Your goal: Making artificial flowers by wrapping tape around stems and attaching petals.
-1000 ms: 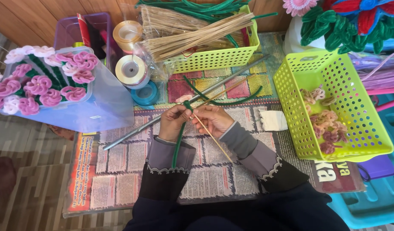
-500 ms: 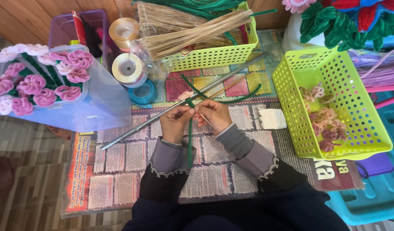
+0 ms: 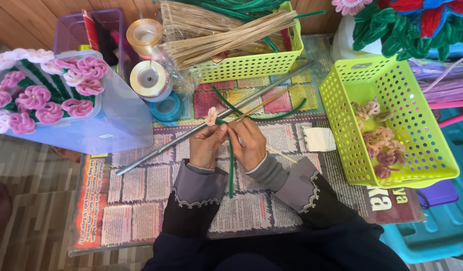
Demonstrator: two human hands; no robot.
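Head view, looking down on my lap and the worktop (image 3: 141,211), which is covered with printed newspaper sheets. My left hand (image 3: 207,145) is curled shut, thumb and fingers pinching a thin stick just under a small pale pink fuzzy flower head (image 3: 211,116). My right hand (image 3: 249,144) is closed too, fingertips pinching the dark green pipe cleaner (image 3: 230,165) close beside the left hand; the loose end of the cleaner hangs straight down between my wrists toward my lap. Both hands meet at the middle of the worktop, touching or nearly so.

A long grey metal rod (image 3: 191,133) lies slantwise on the paper, passing behind my left hand. More green pipe cleaners (image 3: 286,111) curve across the paper beyond my hands. Just right of my right hand sits a small white block (image 3: 319,139).

Right side: a lime green perforated plastic basket (image 3: 342,115) with small dusky pink and beige fuzzy flower heads (image 3: 382,145) in it. Far edge: a second lime green basket (image 3: 251,65) with a bundle of straw-coloured sticks (image 3: 226,37) lying across it. Beside it, two rolls of ribbon (image 3: 148,78) and a blue tape roll (image 3: 166,107). Left: a clear plastic box (image 3: 116,120) holding finished pink and white fuzzy flowers (image 3: 45,90).
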